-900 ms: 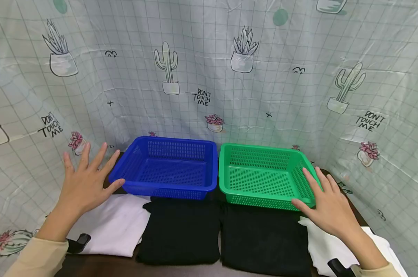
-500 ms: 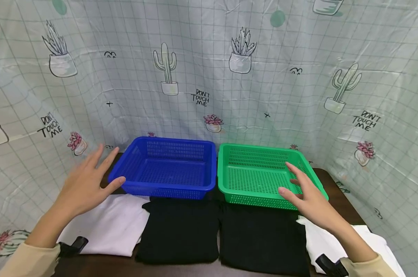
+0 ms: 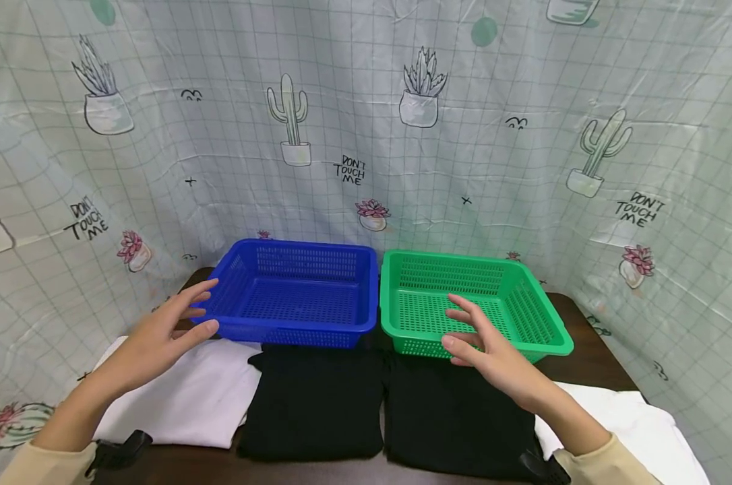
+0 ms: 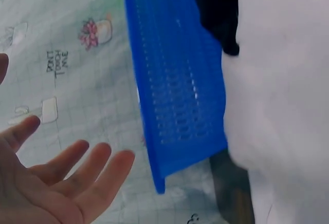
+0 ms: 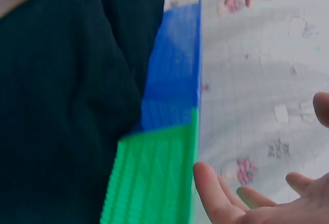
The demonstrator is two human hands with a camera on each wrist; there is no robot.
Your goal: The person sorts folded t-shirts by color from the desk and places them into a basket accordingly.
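My left hand point(image 3: 154, 340) hovers above the left white folded cloth point(image 3: 190, 397), its loosely bent fingertips overlapping the blue basket's point(image 3: 287, 333) left corner in the head view. It holds nothing. Over the front of the green basket point(image 3: 542, 347) and the right black folded cloth point(image 3: 451, 417) is my right hand point(image 3: 493, 350), fingers relaxed and nothing in them. A second black folded cloth point(image 3: 317, 404) lies in front of the blue basket. At the far right, another white cloth point(image 3: 633, 424) is partly covered by my right forearm. Both baskets have nothing inside.
The dark wooden table point(image 3: 590, 343) shows at the right of the green basket and along the front. A patterned curtain point(image 3: 366, 87) with cactus drawings hangs behind the baskets and along both sides. Each wrist wears a black strap.
My right hand has moved left from the green basket's right side to its front middle. My left hand has lowered a little, and its spread fingers have come together and relaxed.
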